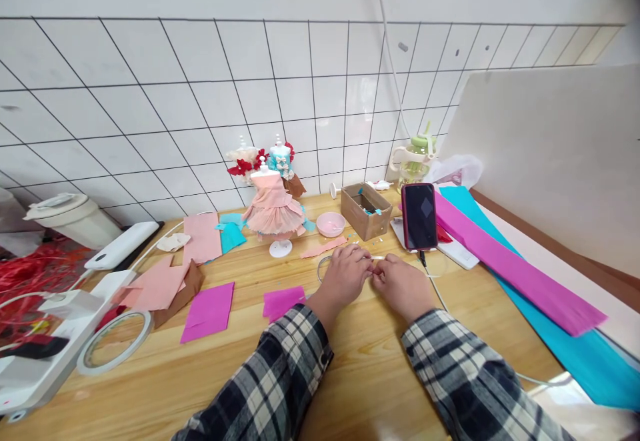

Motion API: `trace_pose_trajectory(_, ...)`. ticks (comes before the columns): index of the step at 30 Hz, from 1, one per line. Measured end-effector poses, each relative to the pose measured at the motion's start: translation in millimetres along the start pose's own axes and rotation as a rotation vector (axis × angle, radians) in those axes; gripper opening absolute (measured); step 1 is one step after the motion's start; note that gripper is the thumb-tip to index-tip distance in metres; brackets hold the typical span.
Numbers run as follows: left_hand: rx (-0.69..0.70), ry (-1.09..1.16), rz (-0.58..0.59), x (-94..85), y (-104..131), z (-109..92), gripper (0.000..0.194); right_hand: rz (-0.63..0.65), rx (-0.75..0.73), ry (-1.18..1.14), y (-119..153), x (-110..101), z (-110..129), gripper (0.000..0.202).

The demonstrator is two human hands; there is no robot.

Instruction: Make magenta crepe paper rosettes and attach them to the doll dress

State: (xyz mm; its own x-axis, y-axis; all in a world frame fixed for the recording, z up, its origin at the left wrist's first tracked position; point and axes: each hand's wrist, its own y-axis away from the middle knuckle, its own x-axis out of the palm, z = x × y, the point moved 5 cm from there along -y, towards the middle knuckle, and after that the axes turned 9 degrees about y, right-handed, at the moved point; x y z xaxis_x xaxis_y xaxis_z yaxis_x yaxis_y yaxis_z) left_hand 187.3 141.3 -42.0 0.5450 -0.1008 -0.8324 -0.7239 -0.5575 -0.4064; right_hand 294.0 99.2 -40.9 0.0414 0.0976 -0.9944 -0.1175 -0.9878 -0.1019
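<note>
My left hand (347, 274) and my right hand (404, 286) meet above the wooden table, fingertips pinched together. Whatever lies between the fingertips is too small or hidden to name. A small white piece shows just behind the fingers. The rim of a tape roll (323, 269) peeks out at the left of my left hand. Behind that hand lies a narrow peach crepe paper strip (324, 247). Farther back, a doll-size dress form wears a peach pleated paper dress (273, 207). Magenta paper pieces (283, 302) rest left of my left wrist.
A pink bowl (331, 224) and a cardboard box (367, 211) stand behind my hands. A phone (419, 217) stands upright at right, its cable trailing past my right sleeve. Long magenta paper (520, 264) covers the right side. A larger tape roll (115, 342) and power strip (65, 341) lie left.
</note>
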Motion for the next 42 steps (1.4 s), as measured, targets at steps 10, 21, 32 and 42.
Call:
trace_pose_trajectory(10, -0.233, 0.065, -0.045, 0.7, 9.8, 19.2, 0.01, -0.1, -0.173, 0.099, -4.2, 7.5, 23.6, 0.018)
trace_pose_trajectory(21, -0.373, 0.148, -0.106, -1.2, 10.4, 35.1, 0.008, -0.286, -0.169, 0.0, 5.2, 1.5, 26.0, 0.017)
trace_pose_trajectory(32, -0.337, 0.152, -0.123, -11.0, 10.0, 24.1, 0.031, -0.622, -0.045, -0.603, -10.5, -4.2, -20.6, 0.09)
trace_pose_trajectory(42, -0.196, -0.015, -0.173, -25.3, 8.9, -3.2, 0.056, -0.637, -0.095, -0.512, -11.6, -5.3, -18.7, 0.069)
